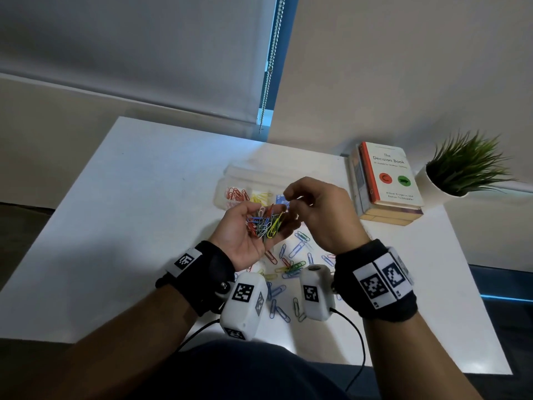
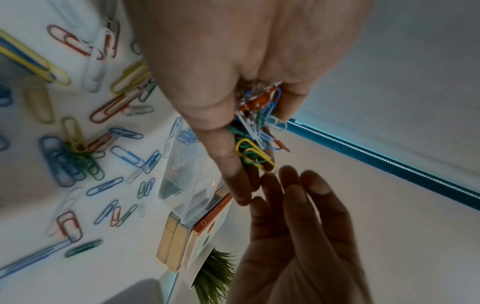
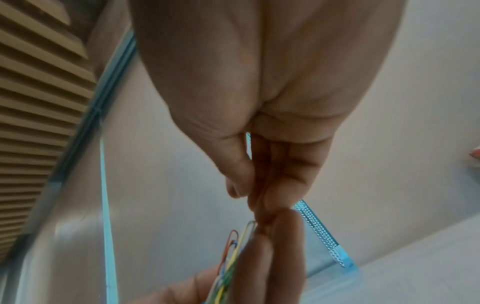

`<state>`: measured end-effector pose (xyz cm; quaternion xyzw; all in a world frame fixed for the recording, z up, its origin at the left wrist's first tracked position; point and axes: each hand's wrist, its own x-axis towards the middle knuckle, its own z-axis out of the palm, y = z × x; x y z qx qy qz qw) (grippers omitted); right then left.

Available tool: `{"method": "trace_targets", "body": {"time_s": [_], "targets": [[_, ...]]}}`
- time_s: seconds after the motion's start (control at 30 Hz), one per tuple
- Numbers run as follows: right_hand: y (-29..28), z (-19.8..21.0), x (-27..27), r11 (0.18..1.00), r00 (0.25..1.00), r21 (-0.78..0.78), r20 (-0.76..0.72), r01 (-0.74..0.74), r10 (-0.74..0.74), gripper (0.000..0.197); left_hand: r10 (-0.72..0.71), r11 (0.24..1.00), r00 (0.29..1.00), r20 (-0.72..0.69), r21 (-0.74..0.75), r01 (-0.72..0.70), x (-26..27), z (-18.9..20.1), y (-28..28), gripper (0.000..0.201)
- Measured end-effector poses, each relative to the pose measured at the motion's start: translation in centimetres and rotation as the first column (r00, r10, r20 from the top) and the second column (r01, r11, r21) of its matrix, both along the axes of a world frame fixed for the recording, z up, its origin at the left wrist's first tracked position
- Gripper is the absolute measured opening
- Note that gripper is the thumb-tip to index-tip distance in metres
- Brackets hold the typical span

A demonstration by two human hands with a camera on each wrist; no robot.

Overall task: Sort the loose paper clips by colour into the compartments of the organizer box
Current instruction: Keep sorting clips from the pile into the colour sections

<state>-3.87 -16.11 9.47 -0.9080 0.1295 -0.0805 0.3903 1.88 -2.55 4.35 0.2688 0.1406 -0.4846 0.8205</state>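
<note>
A mixed handful of paper clips (image 1: 265,223) is cupped in the left hand (image 1: 245,232), palm up, so single clips can be picked out. The right hand (image 1: 317,209), fingers curled, is pinched at the handful's far edge; a clip held there cannot be confirmed. The organizer box (image 1: 230,180) lies just beyond on the table (image 1: 129,212), with loose clips (image 1: 291,267) scattered beneath the hands.

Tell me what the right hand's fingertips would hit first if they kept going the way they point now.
Most likely the bundle of mixed clips cupped in the left hand. The right hand has its fingertips curled toward that pile, almost touching it; depth is unclear, so contact may already exist.
</note>
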Motion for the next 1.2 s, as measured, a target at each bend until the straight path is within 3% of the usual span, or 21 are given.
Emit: {"method": "trace_targets", "body": {"time_s": [0.13,0.27,0.47,0.7,0.87,0.93,1.03,1.2], "targets": [[-0.6,-0.5,0.0,0.999,0.999,0.025,-0.011,0.035,-0.035,0.017,0.017,1.000,0.999,-0.042,0.015,-0.016,0.6,-0.3,0.0,0.045],[-0.2,-1.1,0.4,0.993,0.993,-0.093,-0.105,-0.069,0.060,0.020,0.011,1.000,0.996,-0.091,-0.027,-0.014,1.1,-0.4,0.0,0.046],[-0.2,-2.0,1.2,0.970,0.983,-0.217,-0.168,-0.111,0.075,0.010,-0.004,1.000,0.998,-0.055,0.023,0.005,1.8,-1.1,0.0,0.050],[0.9,-2.6,0.8,0.952,0.965,-0.205,-0.182,-0.227,0.190,0.047,-0.015,0.999,1.000,0.002,0.028,0.015,2.0,-1.2,-0.3,0.054],[1.0,-3.4,0.6,0.950,0.972,-0.228,-0.150,-0.213,0.182,0.031,-0.019,0.999,1.000,0.003,0.030,0.019,2.3,-1.4,-0.5,0.055],[0.7,-3.0,0.4,0.961,0.975,-0.187,-0.123,-0.205,0.185,0.024,-0.014,1.000,1.000,-0.017,0.027,0.014,2.4,-1.6,-0.5,0.053],[-0.1,-2.4,0.1,0.994,0.991,0.054,-0.092,-0.095,0.100,0.017,0.006,0.999,0.999,-0.032,0.038,-0.004,2.4,-1.6,-0.5,0.046],[-1.3,-2.0,-0.4,0.947,0.992,0.319,-0.122,0.032,0.007,0.013,-0.005,0.997,1.000,-0.017,0.081,0.006,2.3,-1.7,-0.6,0.039]]}}
